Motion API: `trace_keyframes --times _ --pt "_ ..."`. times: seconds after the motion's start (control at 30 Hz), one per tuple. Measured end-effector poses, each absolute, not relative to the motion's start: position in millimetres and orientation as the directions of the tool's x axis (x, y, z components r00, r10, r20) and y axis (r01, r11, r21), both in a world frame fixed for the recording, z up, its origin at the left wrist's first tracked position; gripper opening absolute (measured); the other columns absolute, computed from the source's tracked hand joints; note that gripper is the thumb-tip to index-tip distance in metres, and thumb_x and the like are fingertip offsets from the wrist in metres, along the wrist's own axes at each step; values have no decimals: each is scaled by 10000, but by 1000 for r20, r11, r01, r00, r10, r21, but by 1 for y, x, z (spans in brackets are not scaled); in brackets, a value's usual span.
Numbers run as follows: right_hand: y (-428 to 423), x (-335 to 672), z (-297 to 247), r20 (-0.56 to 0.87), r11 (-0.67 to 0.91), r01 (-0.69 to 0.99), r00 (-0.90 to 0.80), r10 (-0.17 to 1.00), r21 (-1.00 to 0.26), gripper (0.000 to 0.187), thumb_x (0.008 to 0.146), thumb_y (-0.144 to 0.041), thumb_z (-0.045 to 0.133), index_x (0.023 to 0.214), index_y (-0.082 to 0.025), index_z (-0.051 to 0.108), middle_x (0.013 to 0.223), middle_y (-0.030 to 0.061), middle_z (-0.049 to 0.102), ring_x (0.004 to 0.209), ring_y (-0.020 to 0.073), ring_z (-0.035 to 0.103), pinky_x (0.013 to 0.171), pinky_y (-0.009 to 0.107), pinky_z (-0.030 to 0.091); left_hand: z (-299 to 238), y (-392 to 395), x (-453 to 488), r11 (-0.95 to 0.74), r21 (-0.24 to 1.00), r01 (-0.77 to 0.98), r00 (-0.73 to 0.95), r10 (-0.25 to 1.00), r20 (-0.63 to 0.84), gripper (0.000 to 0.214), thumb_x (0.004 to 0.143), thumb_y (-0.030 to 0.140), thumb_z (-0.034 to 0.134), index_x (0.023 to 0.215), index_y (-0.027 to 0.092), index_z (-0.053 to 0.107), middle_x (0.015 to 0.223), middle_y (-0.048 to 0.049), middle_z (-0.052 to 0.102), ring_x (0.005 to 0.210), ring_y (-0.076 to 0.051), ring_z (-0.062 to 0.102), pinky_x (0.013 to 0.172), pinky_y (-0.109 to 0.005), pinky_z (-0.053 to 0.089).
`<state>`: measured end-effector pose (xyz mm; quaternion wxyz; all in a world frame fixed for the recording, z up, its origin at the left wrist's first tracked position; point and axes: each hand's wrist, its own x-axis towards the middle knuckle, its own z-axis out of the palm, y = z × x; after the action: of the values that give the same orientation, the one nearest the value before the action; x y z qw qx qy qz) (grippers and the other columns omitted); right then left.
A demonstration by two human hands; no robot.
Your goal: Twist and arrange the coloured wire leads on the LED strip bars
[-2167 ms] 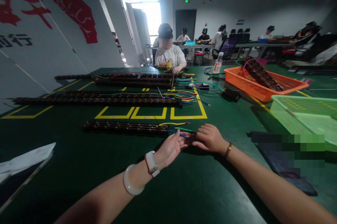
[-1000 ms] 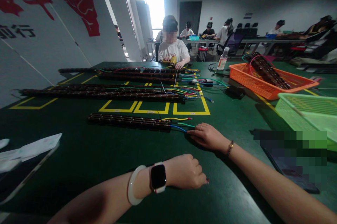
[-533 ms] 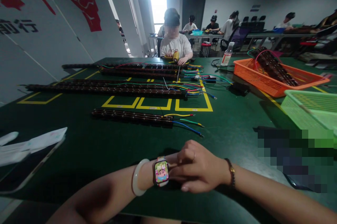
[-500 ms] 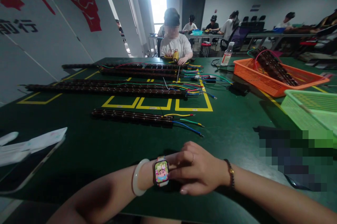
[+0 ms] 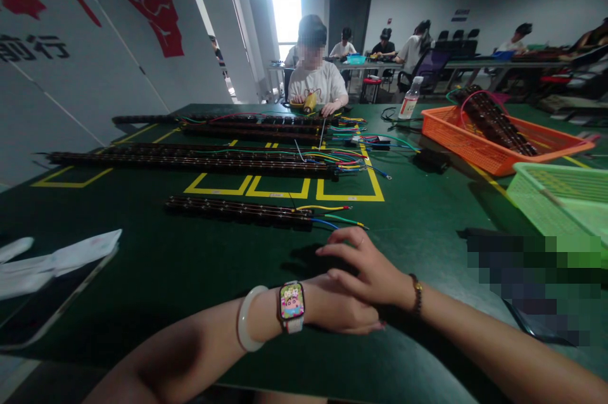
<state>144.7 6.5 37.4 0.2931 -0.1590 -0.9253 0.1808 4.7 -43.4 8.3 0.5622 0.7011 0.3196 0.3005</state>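
Observation:
My left hand (image 5: 339, 308) is low over the green table, palm down, with loosely bent fingers pointing right and nothing visible in it. On its wrist sit a watch (image 5: 291, 303) with a cartoon face and a pale bangle (image 5: 249, 318). Just above and partly overlapping it is my right hand (image 5: 368, 265), fingers apart and holding nothing; a dark beaded bracelet (image 5: 417, 294) circles that wrist. Beyond the hands lies a short dark bar-shaped bundle (image 5: 237, 209), with yellow, green and blue wires at its right end. The blue wire's tip is hidden behind my right hand.
Longer dark bundles (image 5: 190, 160) with coloured wires lie farther back. An orange basket (image 5: 468, 144) and a green basket (image 5: 546, 201) stand right, beside a bottle (image 5: 411, 98). White gloves (image 5: 61, 258) lie left. Across the table, a person (image 5: 316, 81) holds a yellow tool (image 5: 310, 102).
My right hand has left the watch, moving up and right, its fingers spreading. More of my left hand now shows. The person opposite has shifted the yellow tool slightly.

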Motion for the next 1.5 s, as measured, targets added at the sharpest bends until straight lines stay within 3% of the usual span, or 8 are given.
trace_keyframes --times 0.1,0.27,0.63,1.0,1.17,1.33,1.43,1.5 --pt "39 156 27 482 787 393 -633 606 -475 365 882 -355 499 1219 -217 506 1176 114 473 1106 242 449 941 431 399 22 -37 11 -311 924 223 746 664 43 359 833 400 508 534 204 477 537 9 451 556 -126 431 643 -288 343" --pt "78 170 8 456 719 518 -556 695 -464 400 873 -395 509 1239 -235 489 1214 111 484 1141 255 456 976 459 385 28 -27 8 -45 971 233 631 768 -115 421 915 424 338 608 168 471 553 42 456 476 -63 395 541 -221 327" --pt "90 158 0 316 714 551 -649 692 -432 538 781 -547 598 1227 -251 548 1121 101 579 1052 269 495 911 431 367 26 -21 9 64 979 194 580 797 -168 369 885 429 406 641 159 468 560 56 449 468 -51 394 504 -201 313" --pt "110 143 3 170 694 411 -778 605 -592 344 835 -484 553 741 -170 659 683 6 585 653 134 508 641 260 361 52 -35 -18 150 943 297 488 825 -285 328 883 440 396 793 158 537 672 28 519 590 -81 492 577 -219 369" --pt "108 144 2 164 686 422 -771 616 -593 330 834 -470 551 730 -170 643 687 -1 596 652 129 506 651 256 351 59 -76 -75 120 872 474 123 972 -201 365 879 478 381 830 173 576 789 -5 571 712 -122 530 677 -251 417" --pt "108 145 3 128 680 431 -783 608 -594 330 845 -476 530 745 -180 636 688 -2 599 664 133 506 671 262 356 28 -122 -137 240 847 475 -322 943 -87 376 868 500 361 806 196 575 759 -26 600 742 -170 577 691 -284 457" --pt "108 146 5 114 673 428 -789 604 -603 346 860 -488 504 761 -184 638 716 5 611 680 141 515 694 271 366 11 -150 -177 263 688 676 -557 794 243 328 829 492 415 872 208 572 907 -69 633 882 -219 593 812 -359 462" --pt "107 146 5 110 672 427 -791 602 -606 354 863 -500 493 785 -188 643 739 13 620 693 148 524 704 278 373 6 -169 -204 282 481 830 -523 690 500 347 817 465 439 1000 191 546 1092 -120 603 1090 -269 529 951 -437 392"
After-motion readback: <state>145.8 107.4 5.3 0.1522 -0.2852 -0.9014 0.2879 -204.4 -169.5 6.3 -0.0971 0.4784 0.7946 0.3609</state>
